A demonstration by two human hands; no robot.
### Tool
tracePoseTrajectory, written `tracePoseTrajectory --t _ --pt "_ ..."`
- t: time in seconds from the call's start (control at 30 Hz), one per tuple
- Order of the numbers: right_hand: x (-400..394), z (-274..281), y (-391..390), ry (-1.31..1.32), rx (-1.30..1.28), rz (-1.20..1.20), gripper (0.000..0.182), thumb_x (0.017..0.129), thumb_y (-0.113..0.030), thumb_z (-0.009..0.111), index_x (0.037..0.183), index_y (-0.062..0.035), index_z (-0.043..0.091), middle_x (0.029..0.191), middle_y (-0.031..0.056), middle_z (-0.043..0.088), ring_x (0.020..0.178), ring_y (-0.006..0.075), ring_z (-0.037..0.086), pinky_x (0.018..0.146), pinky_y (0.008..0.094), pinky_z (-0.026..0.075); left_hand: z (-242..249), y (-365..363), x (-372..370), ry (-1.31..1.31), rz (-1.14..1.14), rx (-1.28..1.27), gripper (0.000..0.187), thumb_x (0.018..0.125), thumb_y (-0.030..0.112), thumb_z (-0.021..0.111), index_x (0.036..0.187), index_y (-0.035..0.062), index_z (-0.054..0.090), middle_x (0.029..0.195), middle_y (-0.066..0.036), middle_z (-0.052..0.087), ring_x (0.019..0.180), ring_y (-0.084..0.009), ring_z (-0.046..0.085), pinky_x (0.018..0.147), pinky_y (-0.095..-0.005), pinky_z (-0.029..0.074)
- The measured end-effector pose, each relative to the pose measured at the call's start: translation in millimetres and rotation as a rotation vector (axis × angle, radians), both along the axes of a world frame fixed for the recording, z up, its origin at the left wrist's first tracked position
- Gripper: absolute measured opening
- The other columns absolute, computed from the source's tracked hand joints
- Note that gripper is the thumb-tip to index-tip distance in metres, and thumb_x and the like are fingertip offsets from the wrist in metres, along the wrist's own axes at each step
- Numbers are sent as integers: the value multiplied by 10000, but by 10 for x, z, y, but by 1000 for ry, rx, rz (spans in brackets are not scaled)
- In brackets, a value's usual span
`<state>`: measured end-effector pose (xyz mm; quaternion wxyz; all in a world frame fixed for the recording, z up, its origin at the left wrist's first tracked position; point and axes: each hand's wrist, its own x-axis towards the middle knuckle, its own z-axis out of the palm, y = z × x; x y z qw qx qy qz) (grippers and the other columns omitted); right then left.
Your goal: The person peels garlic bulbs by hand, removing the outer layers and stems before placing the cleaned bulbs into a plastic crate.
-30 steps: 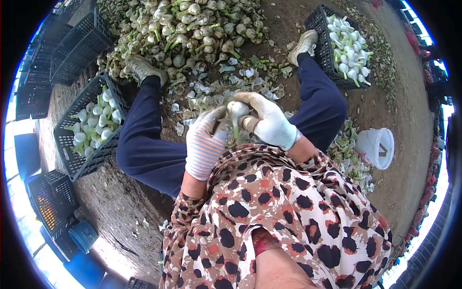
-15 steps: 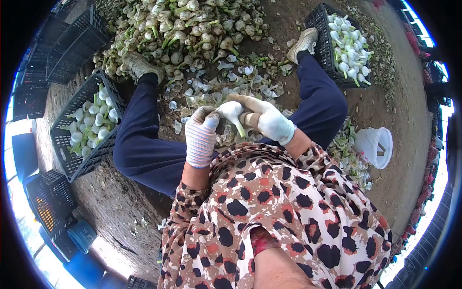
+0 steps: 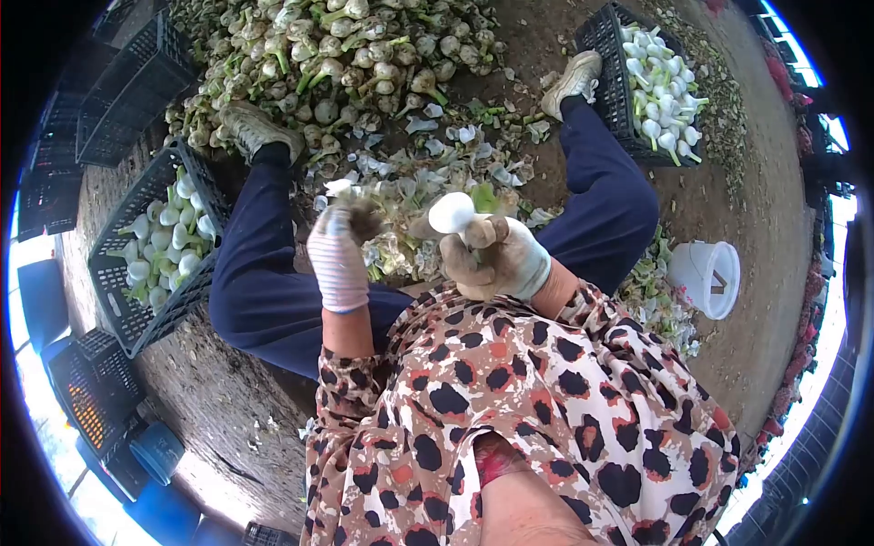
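Observation:
My right hand (image 3: 492,257), in a soiled pale glove, is closed round a garlic bulb (image 3: 451,214); the smooth white head points up and to the left out of the fingers. To its left is my left hand (image 3: 340,250) in a striped glove, its fingers blurred by motion. A white piece of peel (image 3: 339,187) shows at its fingertips; whether they grip it is unclear. The two hands are apart, above scattered peelings (image 3: 401,218) between my legs.
A heap of unpeeled bulbs (image 3: 364,55) lies beyond my feet. Crates of white bulbs stand at left (image 3: 123,314) and upper right (image 3: 612,86). A white bucket (image 3: 692,278) is at right. Dark crates (image 3: 137,91) and a blue bucket (image 3: 157,452) stand farther left.
My left hand has come away from the bulb and moved left. My right hand has turned, tilting the bulb so its round head faces up.

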<state>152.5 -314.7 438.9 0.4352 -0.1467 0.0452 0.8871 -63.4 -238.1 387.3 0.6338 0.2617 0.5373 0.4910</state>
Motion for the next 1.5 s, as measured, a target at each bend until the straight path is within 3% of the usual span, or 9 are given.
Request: tracePoseTrajectory --t 0.1,0.37,0.43,0.5,0.7,0.8,1.03,1.23,1.5 --pt "45 -153 4 191 -70 28 404 937 -307 562 1217 -16 573 783 55 583 458 101 430 395 241 317 558 -130 316 -19 -302 184 226 949 84 563 1110 -37 667 1099 -110 680 995 -208 652 893 -309 511" --pt "1740 275 496 -106 -81 -800 167 920 -133 563 1085 -123 575 869 3 598 790 144 627 644 318 556 61 -410 223 132 -499 144 270 939 224 637 986 -27 723 897 -92 713 812 -167 664 780 -310 540" --pt "2807 21 807 -726 355 -908 80 915 -138 572 953 -68 561 847 27 591 721 163 604 628 299 556 249 -354 353 256 -518 93 284 933 232 640 982 -32 734 871 -80 718 785 -152 650 750 -279 510" --pt "3068 281 992 -433 -108 -1259 234 955 -268 544 940 -34 544 839 90 591 731 236 610 636 354 571 319 -348 368 348 -527 83 284 936 229 634 982 -31 741 847 -66 721 767 -124 631 722 -252 471" --pt "2625 -326 1577 -1218 407 -310 211 849 -144 616 954 32 666 929 120 684 846 267 691 694 431 585 50 -419 384 102 -442 -30 198 941 134 649 1056 -19 701 938 -35 704 835 -88 596 781 -236 484" --pt "1486 -693 1771 -2317 809 251 430 881 -280 648 1244 -51 636 1070 161 700 957 255 690 798 375 559 17 -395 371 99 -457 -117 220 951 131 641 1104 -21 683 961 -32 693 851 -71 580 785 -222 473" --pt "198 -1402 2572 -2503 947 971 241 857 -112 611 1079 -106 703 1170 169 579 1055 344 625 881 389 554 58 -231 423 173 -434 -259 260 949 130 639 1148 -35 666 1036 -68 698 921 -98 589 850 -254 478" --pt "418 -1496 2225 -2352 668 528 297 806 -103 665 1100 -83 697 1174 197 596 1011 342 643 871 409 539 49 -251 414 143 -383 -232 313 946 114 631 1220 -37 620 1122 -97 683 984 -134 606 896 -269 481" --pt "-9 55 585 -710 -5 15 446 936 -130 632 1338 12 502 1127 104 670 967 175 668 683 307 568 357 -273 423 -98 -359 39 713 880 69 710 1489 -19 350 1333 -130 546 1161 -180 556 997 -298 453"
